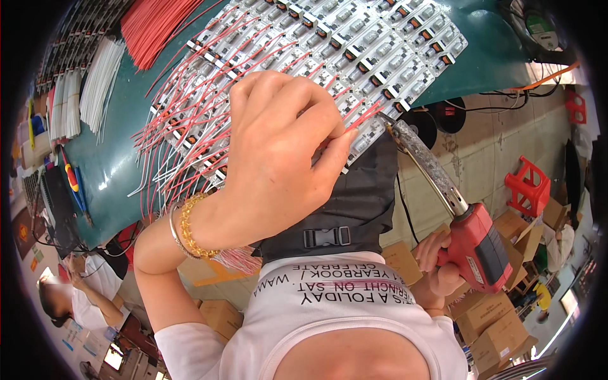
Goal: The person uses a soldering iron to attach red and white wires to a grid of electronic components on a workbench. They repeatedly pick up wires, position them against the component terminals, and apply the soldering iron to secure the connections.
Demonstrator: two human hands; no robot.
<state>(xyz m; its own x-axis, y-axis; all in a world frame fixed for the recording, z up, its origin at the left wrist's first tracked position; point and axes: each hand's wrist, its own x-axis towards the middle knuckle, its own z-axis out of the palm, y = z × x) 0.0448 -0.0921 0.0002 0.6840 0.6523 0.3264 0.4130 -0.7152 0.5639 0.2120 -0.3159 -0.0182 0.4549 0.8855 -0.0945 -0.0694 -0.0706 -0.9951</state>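
Loose red wires (183,130) crowding left, soldering iron (443,187) barring right, passage over green tabletop (484,60), upper right

You've got a red plastic stool (536,187) at the frame's right, brown cardboard boxes (486,315) lower right, a slim red-and-yellow-handled tool (70,177) at left, and a co-worker in a white top (101,277) lower left.

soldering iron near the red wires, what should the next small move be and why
Probably hold the red wires steady and ease the soldering iron's tip onto the nearest wire end: the left hand pinches them over the circuit boards, and the right hand holds the iron with its tip close by. Whether it already touches is too small to tell.
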